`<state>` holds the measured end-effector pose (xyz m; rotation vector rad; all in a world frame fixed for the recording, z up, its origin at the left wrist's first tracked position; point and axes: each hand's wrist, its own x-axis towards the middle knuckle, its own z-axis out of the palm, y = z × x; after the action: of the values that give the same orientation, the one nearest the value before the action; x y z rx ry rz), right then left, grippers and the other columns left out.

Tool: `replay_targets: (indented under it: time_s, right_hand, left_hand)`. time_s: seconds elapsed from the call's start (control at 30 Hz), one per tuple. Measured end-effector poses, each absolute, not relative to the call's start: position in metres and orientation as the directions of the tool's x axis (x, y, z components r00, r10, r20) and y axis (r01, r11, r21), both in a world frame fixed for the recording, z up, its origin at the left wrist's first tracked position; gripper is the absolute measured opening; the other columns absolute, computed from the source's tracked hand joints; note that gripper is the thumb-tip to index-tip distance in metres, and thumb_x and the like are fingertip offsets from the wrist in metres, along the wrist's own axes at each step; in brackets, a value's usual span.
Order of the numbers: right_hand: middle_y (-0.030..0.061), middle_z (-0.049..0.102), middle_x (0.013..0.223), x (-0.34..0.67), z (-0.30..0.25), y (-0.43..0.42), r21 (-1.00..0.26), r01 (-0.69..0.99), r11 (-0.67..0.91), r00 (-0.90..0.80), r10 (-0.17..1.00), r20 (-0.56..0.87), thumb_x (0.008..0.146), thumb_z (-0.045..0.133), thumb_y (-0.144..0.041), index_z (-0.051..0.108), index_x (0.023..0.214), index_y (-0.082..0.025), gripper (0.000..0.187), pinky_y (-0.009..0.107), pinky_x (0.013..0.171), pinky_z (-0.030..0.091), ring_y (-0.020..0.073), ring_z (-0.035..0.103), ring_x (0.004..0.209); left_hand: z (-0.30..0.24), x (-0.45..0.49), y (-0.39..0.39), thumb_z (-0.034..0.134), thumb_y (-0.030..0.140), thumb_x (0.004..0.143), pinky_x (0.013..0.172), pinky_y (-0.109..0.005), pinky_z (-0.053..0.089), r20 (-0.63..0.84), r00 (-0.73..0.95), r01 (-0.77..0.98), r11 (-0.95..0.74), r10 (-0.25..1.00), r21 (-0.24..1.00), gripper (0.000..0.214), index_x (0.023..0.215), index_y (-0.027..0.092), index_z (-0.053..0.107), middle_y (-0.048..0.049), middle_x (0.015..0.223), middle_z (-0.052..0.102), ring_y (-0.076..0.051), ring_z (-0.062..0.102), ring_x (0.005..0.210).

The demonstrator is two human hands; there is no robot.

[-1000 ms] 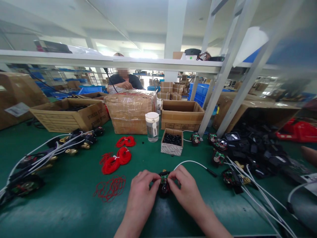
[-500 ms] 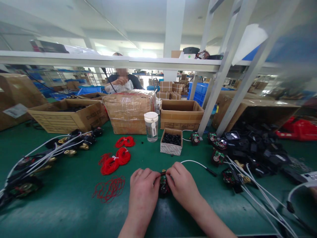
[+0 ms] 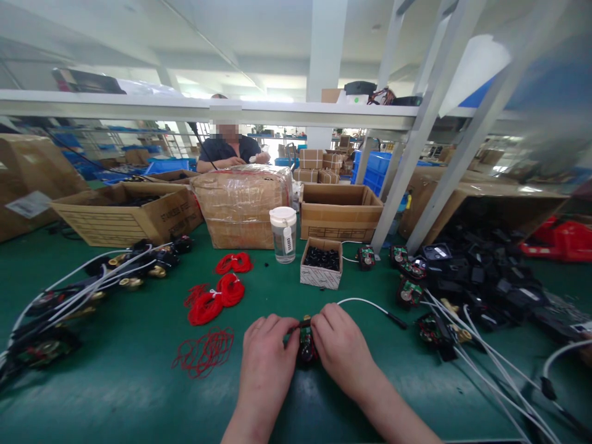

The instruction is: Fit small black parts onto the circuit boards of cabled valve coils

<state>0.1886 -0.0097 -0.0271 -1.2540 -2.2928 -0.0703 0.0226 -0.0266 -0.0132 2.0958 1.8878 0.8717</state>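
Note:
A small black device with a green circuit board [image 3: 306, 345] lies on the green table between my two hands. My left hand [image 3: 271, 348] grips its left side, thumb and fingers closed near the top edge. On the other side my right hand [image 3: 342, 342] holds the device with bent fingers, which hide part of it. A white cable [image 3: 370, 302] with a black end runs out to the right from behind my right hand. To the left of my hands lie loose thin red wires [image 3: 208, 353] and tied red wire bundles [image 3: 217, 300].
Beyond my hands stand a small box of black parts [image 3: 321, 265], a lidded cup [image 3: 283, 237] and a taped carton [image 3: 243, 206]. Black housings [image 3: 476, 277] pile up at right, near metal shelf posts [image 3: 393, 142]. Cabled assemblies [image 3: 124, 271] lie left. Another person [image 3: 231, 151] sits opposite.
My hands stay on the device with barely any movement. The person opposite has lowered a hand from near the face. The view has shifted slightly.

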Motion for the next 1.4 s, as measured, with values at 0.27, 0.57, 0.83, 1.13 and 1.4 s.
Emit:
replay_targets:
  time_s: [0.27,0.57,0.83,1.13,1.4]
  right_hand:
    - [0.0059,0.055,0.088,0.188,-0.029,-0.008,-0.316,0.782,0.537,-0.372,0.810,0.453,0.096,0.048,-0.010,0.058,0.084,-0.021,0.019,0.034,0.074,0.043,0.0216,0.051,0.083]
    - [0.0009,0.058,0.089,0.190,-0.029,-0.001,-0.712,0.572,0.408,-0.206,0.911,0.356,0.085,0.060,-0.004,0.062,0.085,-0.022,0.018,0.030,0.076,0.048,0.0177,0.060,0.085]
    - [-0.0015,0.058,0.082,0.192,-0.031,0.005,-0.808,0.508,0.298,-0.156,0.955,0.254,0.079,0.062,-0.006,0.067,0.082,-0.022,0.018,0.026,0.063,0.043,0.0145,0.054,0.071]
    - [0.0026,0.066,0.085,0.199,-0.040,0.008,-0.938,0.300,0.175,-0.146,0.980,0.136,0.089,0.055,-0.027,0.069,0.085,-0.020,0.016,0.030,0.073,0.048,0.0180,0.062,0.079]
    - [-0.0013,0.056,0.076,0.189,-0.047,0.005,-0.907,0.387,0.167,-0.050,0.986,0.160,0.079,0.062,-0.023,0.068,0.086,-0.021,0.009,0.026,0.056,0.041,0.0140,0.049,0.061]
  left_hand:
    - [-0.011,0.025,-0.022,0.061,0.018,0.085,0.083,-0.037,0.049,0.194,-0.037,0.782,-0.092,0.980,0.616,0.015,0.088,0.024,0.074,-0.0023,0.087,0.073,-0.023,0.067,0.088]
    - [-0.003,0.025,-0.018,0.062,0.022,0.079,0.074,-0.030,0.050,0.109,-0.087,0.677,-0.022,0.990,0.736,0.013,0.080,0.025,0.075,0.0004,0.080,0.071,-0.019,0.068,0.078]
    - [-0.005,0.026,-0.016,0.061,0.021,0.079,0.074,-0.030,0.048,0.101,-0.108,0.686,0.000,0.989,0.728,0.012,0.076,0.024,0.073,0.0000,0.080,0.070,-0.019,0.067,0.079]
    - [-0.008,0.026,-0.015,0.060,0.018,0.078,0.074,-0.030,0.049,0.074,-0.125,0.629,0.021,0.989,0.777,0.013,0.076,0.022,0.072,0.0001,0.078,0.069,-0.018,0.067,0.076]
    - [-0.012,0.027,-0.015,0.059,0.018,0.079,0.074,-0.030,0.049,0.046,-0.127,0.609,0.041,0.991,0.792,0.012,0.077,0.021,0.071,-0.0002,0.080,0.068,-0.017,0.067,0.075]
